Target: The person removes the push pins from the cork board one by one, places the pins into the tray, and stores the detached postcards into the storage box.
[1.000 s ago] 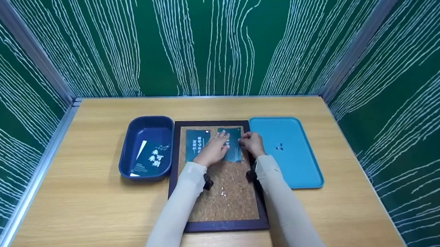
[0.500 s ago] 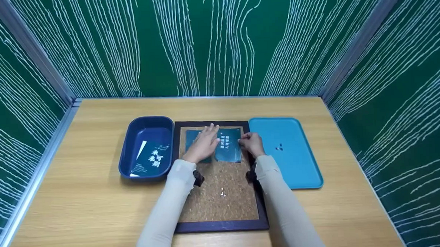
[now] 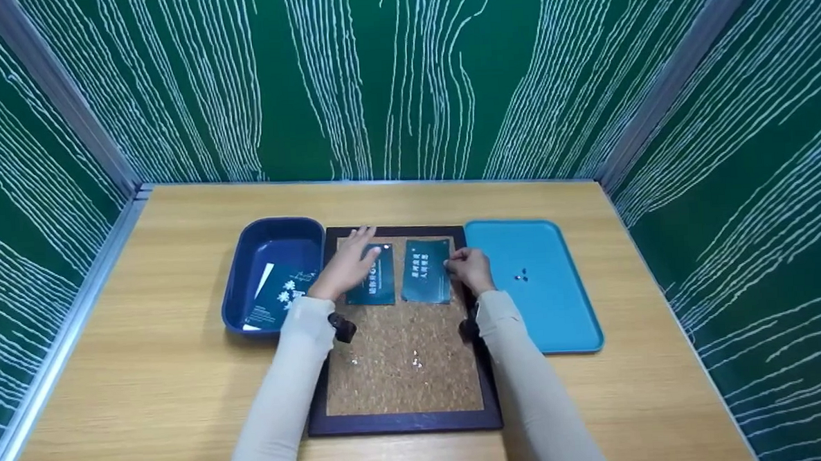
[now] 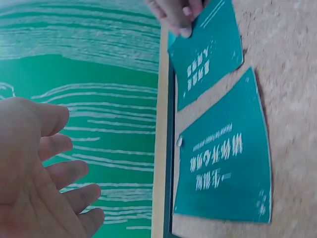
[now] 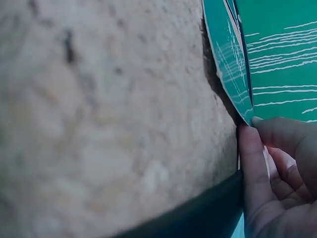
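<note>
Two dark green cards with white lettering lie side by side on a framed cork board (image 3: 403, 390). My right hand (image 3: 472, 268) pinches the edge of the right card (image 3: 426, 282) between thumb and forefinger, and that edge bows up off the cork in the right wrist view. A small pushpin (image 4: 179, 142) sits at the top corner of the left card (image 4: 223, 168). Fingers spread, my left hand (image 3: 343, 268) is over the board's upper left side, overlapping the left card in the head view; it holds nothing.
A deep blue bin (image 3: 271, 223) with more green cards (image 3: 278, 302) stands left of the board. On the right, a light blue tray (image 3: 560, 321) carries several tiny dark pieces (image 3: 521, 275). Small clear shiny pieces (image 3: 416, 360) lie on the lower cork.
My left hand has lifted off the right card and moved left across the left card, uncovering the lettering on the right one. The right hand keeps its pinch in the same place.
</note>
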`<state>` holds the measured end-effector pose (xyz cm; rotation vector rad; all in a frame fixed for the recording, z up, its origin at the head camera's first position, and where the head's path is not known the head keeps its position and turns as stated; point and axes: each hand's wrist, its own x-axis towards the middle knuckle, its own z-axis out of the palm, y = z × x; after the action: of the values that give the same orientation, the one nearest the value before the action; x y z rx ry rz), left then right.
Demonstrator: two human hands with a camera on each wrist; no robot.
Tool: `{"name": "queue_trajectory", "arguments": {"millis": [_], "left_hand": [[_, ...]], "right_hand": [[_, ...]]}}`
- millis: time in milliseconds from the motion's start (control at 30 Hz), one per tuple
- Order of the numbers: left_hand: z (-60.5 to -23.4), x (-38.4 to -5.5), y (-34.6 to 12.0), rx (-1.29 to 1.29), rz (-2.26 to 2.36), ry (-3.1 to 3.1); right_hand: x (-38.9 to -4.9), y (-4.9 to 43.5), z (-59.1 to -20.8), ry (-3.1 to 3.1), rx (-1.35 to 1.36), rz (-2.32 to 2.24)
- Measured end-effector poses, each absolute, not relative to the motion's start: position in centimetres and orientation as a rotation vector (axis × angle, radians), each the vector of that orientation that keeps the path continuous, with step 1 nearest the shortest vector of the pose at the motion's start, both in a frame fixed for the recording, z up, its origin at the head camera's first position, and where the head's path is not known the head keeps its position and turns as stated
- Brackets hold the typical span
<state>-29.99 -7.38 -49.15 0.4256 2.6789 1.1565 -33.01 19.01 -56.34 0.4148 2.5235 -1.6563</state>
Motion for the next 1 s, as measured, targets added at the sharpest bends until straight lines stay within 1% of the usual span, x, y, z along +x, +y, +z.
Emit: {"name": "queue_trajectory", "arguments": {"millis": [233, 533, 1000], "left_hand": [[-48.7, -30.2, -9.7, 0.392, 1.19, 2.695], [-48.5, -30.2, -13.8, 0.354, 1.275, 2.768], [-48.9, -28.9, -21.1, 0.15, 1.357, 2.766]], "right_hand": [[-32.8, 19.3, -56.3, 2.522, 0.442, -1.653], [-32.9, 19.1, -56.6, 2.511, 0.401, -1.673], [-32.8, 18.8, -56.4, 2.492, 0.447, -1.692]]}}
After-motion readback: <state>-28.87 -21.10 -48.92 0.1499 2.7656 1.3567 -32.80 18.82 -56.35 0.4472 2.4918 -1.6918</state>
